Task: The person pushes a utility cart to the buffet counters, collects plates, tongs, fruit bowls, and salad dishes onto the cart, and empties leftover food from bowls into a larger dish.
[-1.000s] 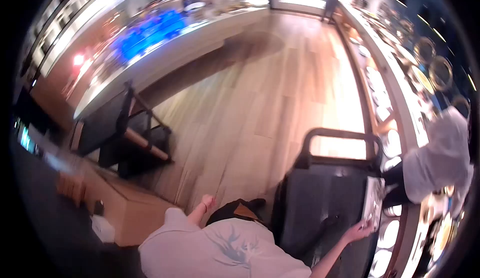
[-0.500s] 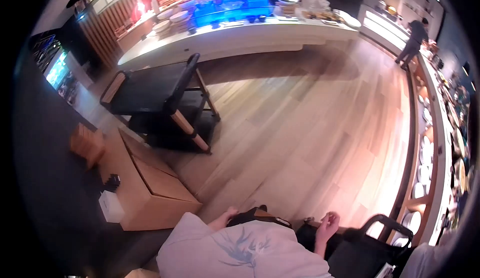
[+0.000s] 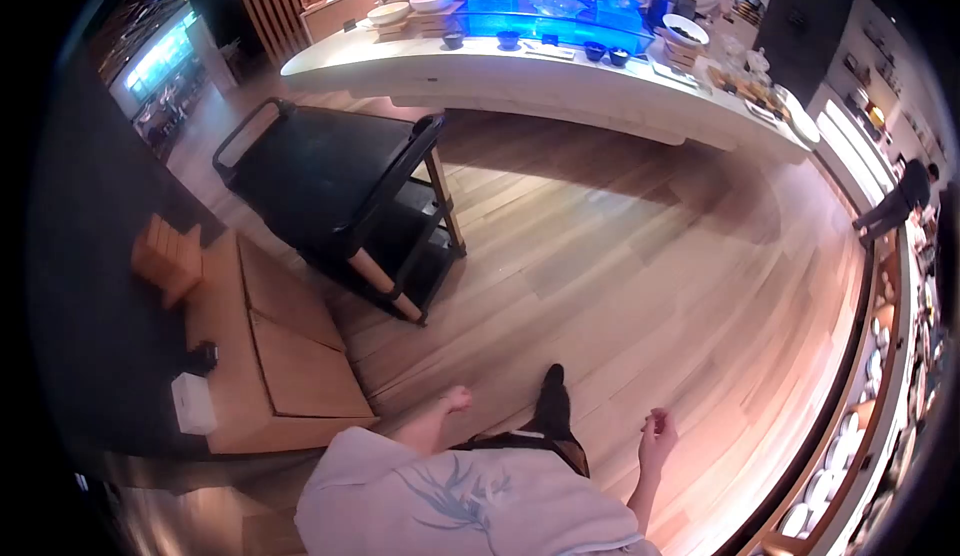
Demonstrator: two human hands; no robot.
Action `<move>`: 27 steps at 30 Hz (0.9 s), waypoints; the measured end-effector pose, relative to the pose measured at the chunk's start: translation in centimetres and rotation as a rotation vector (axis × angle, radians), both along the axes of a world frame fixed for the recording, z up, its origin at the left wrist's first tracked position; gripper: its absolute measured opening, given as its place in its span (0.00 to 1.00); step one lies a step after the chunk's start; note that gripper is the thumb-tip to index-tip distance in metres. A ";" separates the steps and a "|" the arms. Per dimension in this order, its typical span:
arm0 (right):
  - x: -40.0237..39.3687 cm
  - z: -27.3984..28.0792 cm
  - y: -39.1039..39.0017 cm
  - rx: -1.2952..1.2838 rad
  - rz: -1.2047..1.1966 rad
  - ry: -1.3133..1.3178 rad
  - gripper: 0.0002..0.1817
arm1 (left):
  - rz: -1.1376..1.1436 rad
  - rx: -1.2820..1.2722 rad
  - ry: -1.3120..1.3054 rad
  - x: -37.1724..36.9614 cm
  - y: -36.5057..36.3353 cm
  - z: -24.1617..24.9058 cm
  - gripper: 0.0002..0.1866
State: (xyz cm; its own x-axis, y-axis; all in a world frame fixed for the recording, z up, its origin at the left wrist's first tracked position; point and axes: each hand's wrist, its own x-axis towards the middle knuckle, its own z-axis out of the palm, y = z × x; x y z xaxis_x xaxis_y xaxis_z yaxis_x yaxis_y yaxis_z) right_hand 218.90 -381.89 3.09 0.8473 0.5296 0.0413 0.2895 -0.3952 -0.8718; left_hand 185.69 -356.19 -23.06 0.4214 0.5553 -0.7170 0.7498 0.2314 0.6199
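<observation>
Holds the left hand (image 3: 458,399) curled at lower centre, grasp unclear with the palm hidden. Holds the right hand (image 3: 660,434) half open at lower right, apparently free of any load, perhaps raised for balance in mid-stride. At left of centre, near the left hand: the black cart (image 3: 320,161), beside the brown cabinet (image 3: 308,371), probably parked to spare the walkway.

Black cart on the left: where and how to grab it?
Best bet: the raised loop handle at the far-left end of the cart. Come from beyond that end, palms down, fingers around the bar. It stands clear above the flat top, leaving an opening for fingers.
</observation>
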 end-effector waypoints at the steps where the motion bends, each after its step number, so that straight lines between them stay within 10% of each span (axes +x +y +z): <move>1: 2.3 -0.7 1.9 -0.004 0.014 -0.007 0.04 | 0.026 0.024 0.071 -0.9 1.1 -3.3 0.08; 6: 10.7 0.4 12.0 0.041 0.089 0.055 0.04 | -0.125 0.008 0.278 -0.8 2.5 -2.3 0.10; 9: 14.9 2.7 21.0 0.020 0.269 0.016 0.05 | 0.532 -0.379 0.002 2.9 4.2 -2.3 0.09; 12: 17.0 2.6 30.1 0.062 0.420 -0.002 0.07 | 0.588 -0.272 -0.031 9.9 11.6 -1.1 0.08; 19: 17.7 3.2 48.8 -0.152 0.948 -0.155 0.11 | 0.512 -0.094 -0.406 26.0 32.2 4.9 0.10; 27: 19.2 4.1 63.5 -0.240 0.901 0.011 0.11 | 0.320 0.252 -0.823 40.2 55.9 14.7 0.09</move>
State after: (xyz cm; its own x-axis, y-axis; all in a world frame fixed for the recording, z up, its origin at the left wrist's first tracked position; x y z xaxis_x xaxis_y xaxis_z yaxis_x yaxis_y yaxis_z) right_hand 238.07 -318.38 7.17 0.1117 0.9807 -0.1605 0.5667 -0.1956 -0.8004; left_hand 225.93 -300.26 -8.33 0.5447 0.8326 -0.1004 -0.0267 0.1369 0.9902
